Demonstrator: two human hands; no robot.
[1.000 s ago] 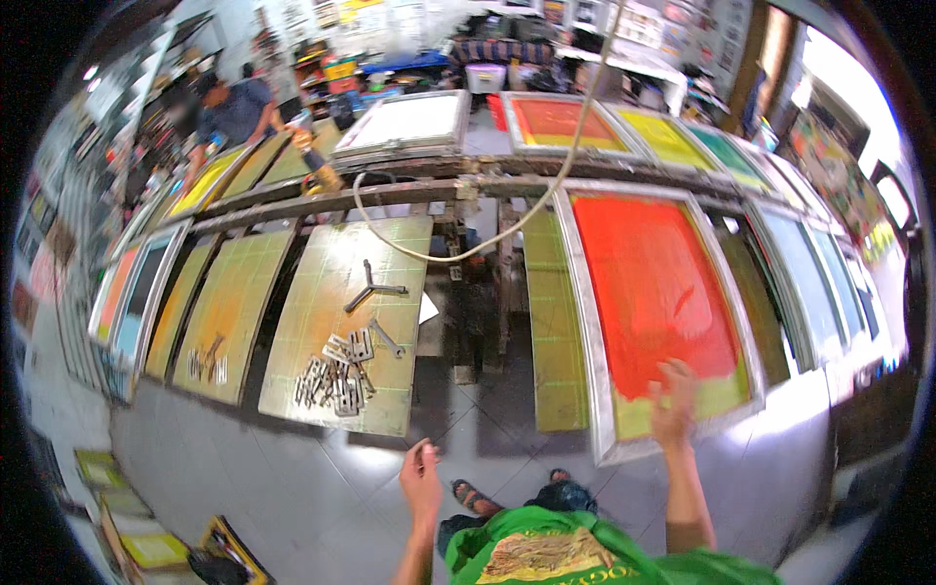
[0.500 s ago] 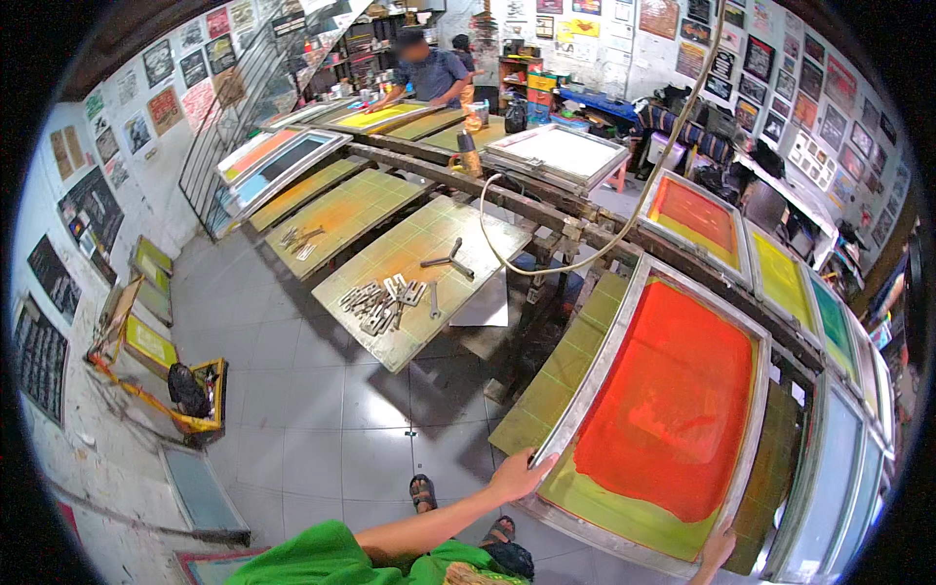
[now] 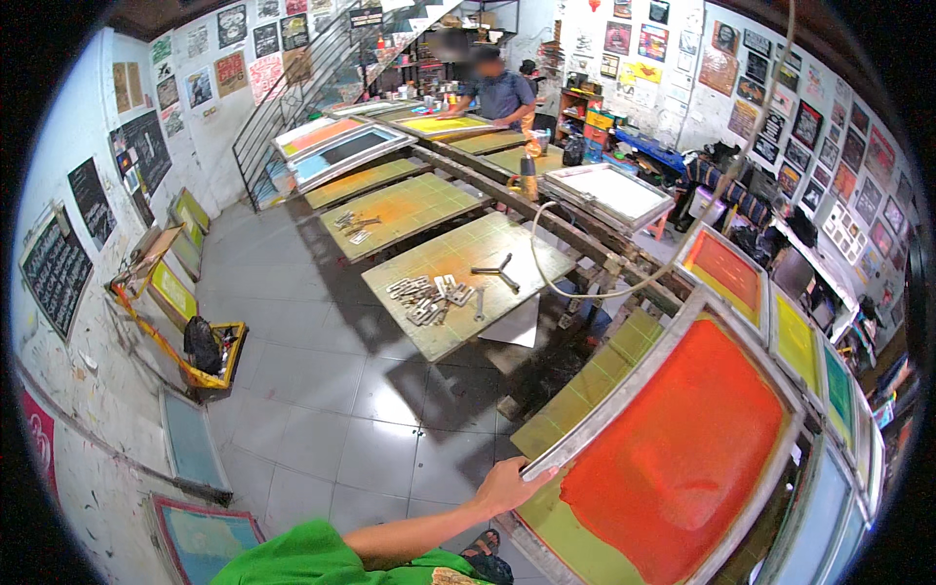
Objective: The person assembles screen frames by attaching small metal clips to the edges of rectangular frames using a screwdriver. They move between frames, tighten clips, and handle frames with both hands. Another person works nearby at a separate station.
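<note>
My left hand (image 3: 511, 487) grips the left rim of a screen printing frame (image 3: 585, 427), fingers hooked around the pale metal edge. Red-orange ink (image 3: 688, 429) covers most of its mesh, with an olive-yellow strip along the near and left sides. The frame leans at a tilt above a greenish printing board (image 3: 585, 385), part of which shows beyond its left edge. My right hand is out of the picture. My left forearm comes in from below, beside a green garment.
Left of the frame, a printing board (image 3: 429, 336) bears loose metal clamps (image 3: 429, 298), a wrench (image 3: 479, 303) and a three-armed tool (image 3: 498, 272). A hose (image 3: 542, 278) hangs across the rails. More screens (image 3: 799, 341) stand at the right. Another person (image 3: 492, 93) works at the far end.
My view has turned left and up. The red-inked frame has risen and tilted, with my left hand still on its rim. My right hand has left the picture.
</note>
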